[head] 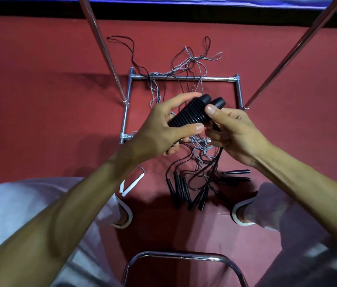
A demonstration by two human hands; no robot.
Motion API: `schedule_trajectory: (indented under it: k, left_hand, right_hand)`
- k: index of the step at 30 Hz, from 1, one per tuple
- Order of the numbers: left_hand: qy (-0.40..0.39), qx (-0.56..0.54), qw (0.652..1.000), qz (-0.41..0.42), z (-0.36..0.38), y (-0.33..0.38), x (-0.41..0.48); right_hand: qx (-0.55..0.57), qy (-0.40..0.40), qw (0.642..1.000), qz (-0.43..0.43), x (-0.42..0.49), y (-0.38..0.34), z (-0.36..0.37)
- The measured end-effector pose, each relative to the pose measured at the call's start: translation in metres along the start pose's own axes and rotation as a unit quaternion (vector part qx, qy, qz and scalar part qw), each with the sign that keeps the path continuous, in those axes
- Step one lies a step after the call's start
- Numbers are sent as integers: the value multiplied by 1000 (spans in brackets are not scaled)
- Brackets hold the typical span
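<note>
Held above the red floor, two black skipping-rope handles lie side by side, both slanting from near left to far right. The left hand is wrapped around the ribbed handle at its near end. The right hand pinches the second handle, touching alongside. Cords trail down to a tangled pile.

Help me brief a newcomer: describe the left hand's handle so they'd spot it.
Over the metal frame on the red floor, the left hand grips a thick black handle, beside a second handle in the right hand. Unlike the slim handles lying on the floor, it shows ribs along its grip.
</note>
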State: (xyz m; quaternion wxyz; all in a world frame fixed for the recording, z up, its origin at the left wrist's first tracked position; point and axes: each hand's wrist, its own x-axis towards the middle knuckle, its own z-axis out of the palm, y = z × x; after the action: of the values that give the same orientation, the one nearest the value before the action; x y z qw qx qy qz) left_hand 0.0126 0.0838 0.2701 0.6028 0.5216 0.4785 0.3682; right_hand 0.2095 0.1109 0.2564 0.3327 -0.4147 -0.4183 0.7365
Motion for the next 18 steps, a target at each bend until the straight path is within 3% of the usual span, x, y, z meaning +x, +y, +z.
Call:
schedule_trajectory:
  k: [4, 9, 13, 16, 18]
  left_hand:
    - [3, 43, 999, 1, 1, -1, 0]
    - [10, 48, 999, -13, 0, 0, 7]
    - [-8, -4, 999, -38, -3, -3, 11]
    - [-33, -47, 997, -60, -7, -4, 12]
    - [-52, -74, 993, -81, -9, -1, 12]
  right_hand:
    - [0, -18, 999, 27, -2, 5, 1]
    - [-99, -12, 995, 28, 0, -5, -8]
    - [-208, 38, 977, -36, 1, -14, -8]
    - [-169, 82, 981, -54, 4, -15, -19]
    - [-255, 106, 956, -94, 3, -15, -29]
